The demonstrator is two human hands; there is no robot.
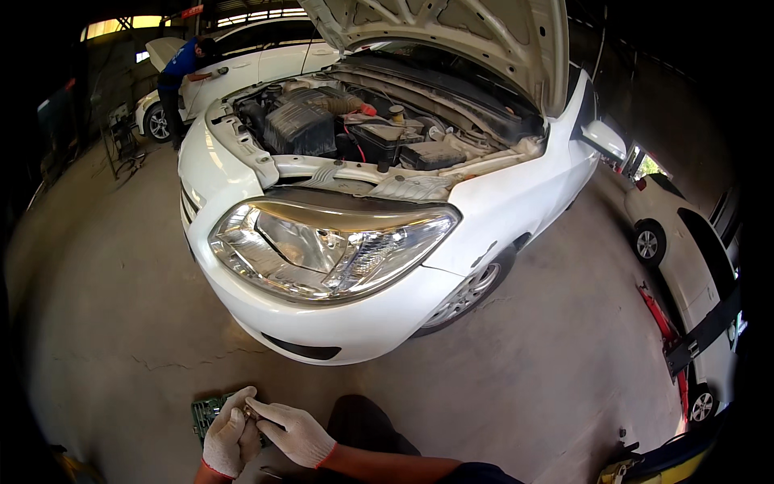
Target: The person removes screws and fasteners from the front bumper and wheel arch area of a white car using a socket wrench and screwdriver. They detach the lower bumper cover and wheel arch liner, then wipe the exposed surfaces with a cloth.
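Both my hands wear white knitted gloves with reddish cuffs and meet low in the view, left of the middle. My left hand [224,442] is closed around a small brassy metal piece [248,412]. The fingers of my right hand [297,436] pinch the same piece from the other side. Its exact kind is too small to make out. Just beyond and beneath my left hand lies a green case [201,413] with tool-like shapes in it, partly hidden by the glove.
Ahead stands a white car [387,323] with its hood [484,48] raised over the engine bay and a large headlight [322,246] facing me. A person in blue [179,68] leans toward another white car at back left. At right, a light-coloured car [685,250] stands beside a red lift post [661,315].
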